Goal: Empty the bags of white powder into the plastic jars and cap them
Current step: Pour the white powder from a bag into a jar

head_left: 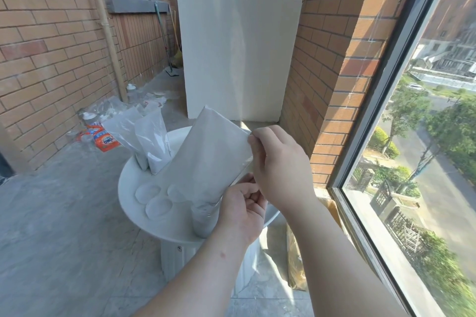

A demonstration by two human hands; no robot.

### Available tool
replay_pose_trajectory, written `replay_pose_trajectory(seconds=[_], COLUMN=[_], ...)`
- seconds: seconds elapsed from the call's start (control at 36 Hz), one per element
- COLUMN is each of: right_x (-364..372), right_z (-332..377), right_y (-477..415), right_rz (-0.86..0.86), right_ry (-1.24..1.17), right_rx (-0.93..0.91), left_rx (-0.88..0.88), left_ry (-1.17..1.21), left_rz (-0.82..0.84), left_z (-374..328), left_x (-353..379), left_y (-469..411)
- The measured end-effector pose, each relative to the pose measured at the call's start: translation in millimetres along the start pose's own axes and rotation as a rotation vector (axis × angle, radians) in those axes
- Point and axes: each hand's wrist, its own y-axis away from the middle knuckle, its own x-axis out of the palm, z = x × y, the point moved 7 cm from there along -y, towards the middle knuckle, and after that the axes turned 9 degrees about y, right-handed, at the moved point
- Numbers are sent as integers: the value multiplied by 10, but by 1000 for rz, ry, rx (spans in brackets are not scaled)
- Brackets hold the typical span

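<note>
Plastic jar [203,221] at the table's [134,180] near edge, under the low corner of a tilted bag [206,159], pinched high by the right hand [280,170], gripped low by the left hand [242,211]. Risk of powder across the table from that corner slipping off the mouth.

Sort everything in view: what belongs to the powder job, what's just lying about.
Job: tilted bag, jar under it, two more bags, three lids, table.
Lying about: orange packet, mop, bottle on the floor.
</note>
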Motion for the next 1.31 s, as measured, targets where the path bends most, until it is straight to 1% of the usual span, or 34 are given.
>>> replay_pose_trajectory(seconds=[0.08, 0.28, 0.47, 0.58, 0.83, 0.92, 0.97, 1.06, 1.31], right_x=[24, -19, 11, -27, 9, -27, -9, -27, -31], right_z=[2, -1, 16, 28, 28, 16, 22, 15, 27], right_y=[-7, -19, -7, -24, -26, -29, -24, -29, -31], right_rz=[32, -1, 20, -1, 49, 4, 25, 1, 1], right_ry=[6, -20, 0, -14, -20, -15, -18, -21, -43], right_rx=[-7, -16, -39, -28, -16, -9, -13, -8, -16], left_rx=[1, -6, -11, -17, -7, -8, -9, -7, -7], left_ry=[10, 20, -46, -72, -17, -3, -7, -28, -27], left_rz=[5, -1, -58, -52, -37, -28, -23, -17, -30], left_z=[-2, -4, 16, 11, 7, 11, 12, 11, 14], left_x=[-12, -29, -66, -68, -77, -76, -81, -65, -69], left_y=[-11, -28, -48, -53, -88, -90, -94, -99, -83])
